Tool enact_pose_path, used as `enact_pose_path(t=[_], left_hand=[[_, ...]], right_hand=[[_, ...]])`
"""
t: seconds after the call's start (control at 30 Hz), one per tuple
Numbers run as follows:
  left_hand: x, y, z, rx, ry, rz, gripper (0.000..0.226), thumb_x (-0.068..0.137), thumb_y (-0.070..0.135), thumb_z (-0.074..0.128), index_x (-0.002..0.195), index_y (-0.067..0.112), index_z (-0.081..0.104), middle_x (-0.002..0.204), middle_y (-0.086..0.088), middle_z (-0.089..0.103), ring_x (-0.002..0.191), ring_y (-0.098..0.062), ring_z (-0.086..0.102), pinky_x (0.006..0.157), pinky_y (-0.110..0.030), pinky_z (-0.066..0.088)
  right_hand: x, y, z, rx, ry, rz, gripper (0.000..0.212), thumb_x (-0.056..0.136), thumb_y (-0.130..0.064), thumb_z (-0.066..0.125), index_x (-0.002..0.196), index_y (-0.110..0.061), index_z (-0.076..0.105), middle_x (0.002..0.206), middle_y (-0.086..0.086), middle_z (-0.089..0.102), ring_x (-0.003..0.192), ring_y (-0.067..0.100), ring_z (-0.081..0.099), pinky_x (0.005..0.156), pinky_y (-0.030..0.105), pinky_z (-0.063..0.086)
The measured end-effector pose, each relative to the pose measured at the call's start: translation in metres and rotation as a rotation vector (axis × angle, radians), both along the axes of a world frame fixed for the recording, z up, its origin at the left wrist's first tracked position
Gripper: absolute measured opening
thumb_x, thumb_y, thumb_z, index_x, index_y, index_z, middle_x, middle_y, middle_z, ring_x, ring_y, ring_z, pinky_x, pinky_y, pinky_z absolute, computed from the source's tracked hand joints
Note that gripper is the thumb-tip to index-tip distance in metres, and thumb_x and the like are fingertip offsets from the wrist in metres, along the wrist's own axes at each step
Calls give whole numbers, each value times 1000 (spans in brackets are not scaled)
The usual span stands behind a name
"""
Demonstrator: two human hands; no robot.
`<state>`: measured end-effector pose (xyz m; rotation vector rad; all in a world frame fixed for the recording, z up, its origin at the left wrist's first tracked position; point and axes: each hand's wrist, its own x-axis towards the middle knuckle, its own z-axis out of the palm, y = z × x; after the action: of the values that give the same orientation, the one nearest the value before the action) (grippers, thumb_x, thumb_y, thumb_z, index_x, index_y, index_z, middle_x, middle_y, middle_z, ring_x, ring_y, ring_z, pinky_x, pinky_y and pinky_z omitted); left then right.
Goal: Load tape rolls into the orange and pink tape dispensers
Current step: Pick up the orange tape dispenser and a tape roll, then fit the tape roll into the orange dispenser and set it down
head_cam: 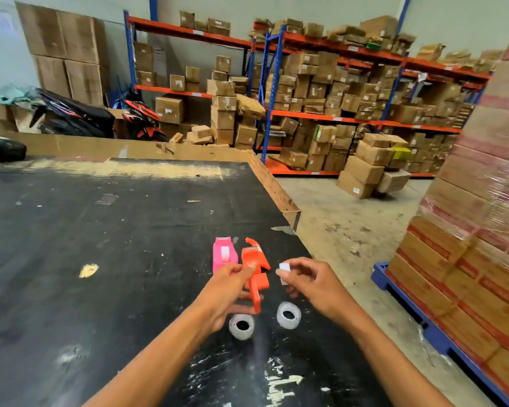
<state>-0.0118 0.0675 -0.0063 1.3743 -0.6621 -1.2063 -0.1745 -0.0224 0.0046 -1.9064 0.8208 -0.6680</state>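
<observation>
My left hand (228, 292) grips the orange tape dispenser (254, 268), lifted above the black table (100, 230) and opened into spread parts. My right hand (309, 282) pinches a small white piece (284, 267) just right of the orange dispenser; what the piece is cannot be told. The pink tape dispenser (224, 255) lies on the table just left of the orange one, with a pale roll showing inside it. Two clear tape rolls lie flat on the table near my wrists: the left roll (241, 326) and the right roll (288, 314).
The table's right edge (279, 195) runs diagonally close beside the dispensers, with concrete floor beyond. A wrapped pallet of boxes (467, 245) stands at right on a blue pallet base. Shelving full of cartons (321, 113) and a parked motorbike (80, 118) fill the back.
</observation>
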Motion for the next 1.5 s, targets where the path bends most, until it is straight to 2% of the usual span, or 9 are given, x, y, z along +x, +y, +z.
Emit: enact_pose_path(t=[0.1,0.2,0.33,0.5,0.67,0.8,0.97,1.17,1.5], left_hand=[[-11,3,-5,5,16,-41,23,93,26,54,108,8,52,89,-16,67,74,-27,67,57,-36,58],[-20,9,-8,-5,37,-84,18,93,26,55,102,11,53,90,-17,69,80,-30,66,59,-37,57],[-23,19,-11,-14,47,-98,21,92,29,56,102,11,55,95,-19,68,85,-32,62,63,-38,58],[-14,37,-13,-46,40,-58,28,90,30,58,108,8,58,91,-16,69,81,-29,63,67,-39,56],[3,57,-14,-71,45,25,29,90,28,59,110,6,60,71,-5,73,59,-17,68,55,-29,58],[12,61,-18,-46,36,78,34,90,29,59,114,5,59,72,-4,72,59,-15,67,56,-28,57],[9,61,-16,-41,20,76,34,89,31,60,111,6,60,77,-7,70,61,-16,66,55,-27,57],[9,50,-11,-54,11,66,33,88,31,61,110,6,61,84,-10,73,68,-18,69,55,-28,58],[6,20,-10,-75,116,-33,37,84,34,65,112,9,62,90,-15,74,79,-23,73,67,-36,58]], right_hand=[[-42,-13,-21,-200,395,-183,16,76,-26,75,87,-17,68,78,-3,67,69,11,56,68,28,47],[-64,-12,-41,-227,706,-179,26,77,-31,71,99,-18,66,105,7,67,93,22,61,81,36,49],[-58,2,-39,-323,754,-224,57,82,-41,66,132,-20,49,130,9,50,125,26,43,103,37,38],[-12,25,-39,-384,749,-41,56,86,-38,60,137,-21,45,131,10,53,127,28,41,102,42,40],[8,28,-43,-365,491,-173,38,87,-24,57,124,-19,58,105,4,62,101,22,58,88,37,49],[17,33,-49,-451,696,-24,26,87,-32,56,112,-24,61,114,6,51,111,26,48,75,35,40],[19,29,-52,-385,610,-85,30,85,-31,60,114,-22,58,113,5,58,107,25,54,85,37,45],[20,32,-27,172,-73,-39,36,83,-21,70,118,-17,62,98,15,73,82,16,69,90,42,56],[15,25,-15,175,-191,160,33,77,-13,75,110,-14,68,104,15,71,92,20,68,88,35,57]])
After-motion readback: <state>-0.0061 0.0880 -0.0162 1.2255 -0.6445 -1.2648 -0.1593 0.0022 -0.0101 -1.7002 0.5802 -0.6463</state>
